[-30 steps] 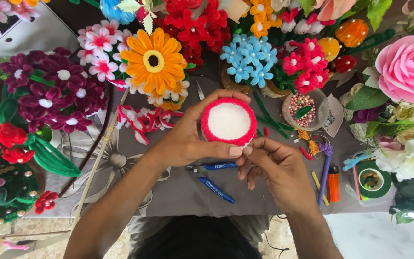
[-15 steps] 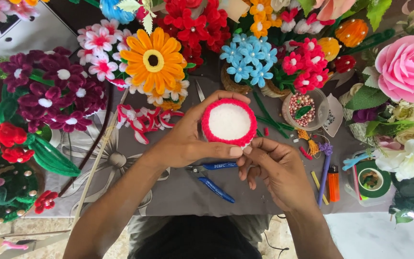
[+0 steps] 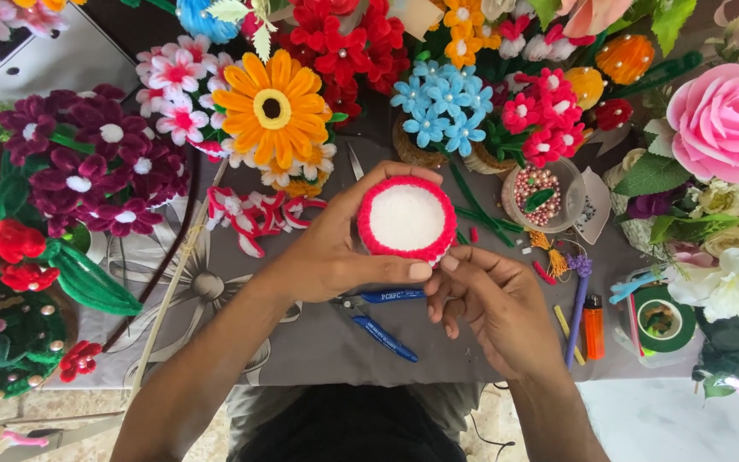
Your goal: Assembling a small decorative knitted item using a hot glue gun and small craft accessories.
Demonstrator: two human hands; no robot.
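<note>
My left hand (image 3: 327, 248) grips a round white foam piece rimmed with fuzzy red pipe cleaner (image 3: 406, 219), fingers curled round its far and left side, thumb at its near edge. My right hand (image 3: 493, 308) sits just below it, fingertips pinching at the red rim on the near right. Blue-handled pliers (image 3: 382, 316) lie on the grey cloth (image 3: 301, 342) under my hands.
Pipe-cleaner flowers ring the cloth: an orange daisy (image 3: 273, 107), blue flowers (image 3: 442, 111), purple ones (image 3: 100, 167), a pink rose (image 3: 727, 120). A clear bowl of beads (image 3: 540, 192), an orange lighter (image 3: 594, 326), a roll of green tape (image 3: 662, 318) and red-white twisted pieces (image 3: 254, 214) lie nearby.
</note>
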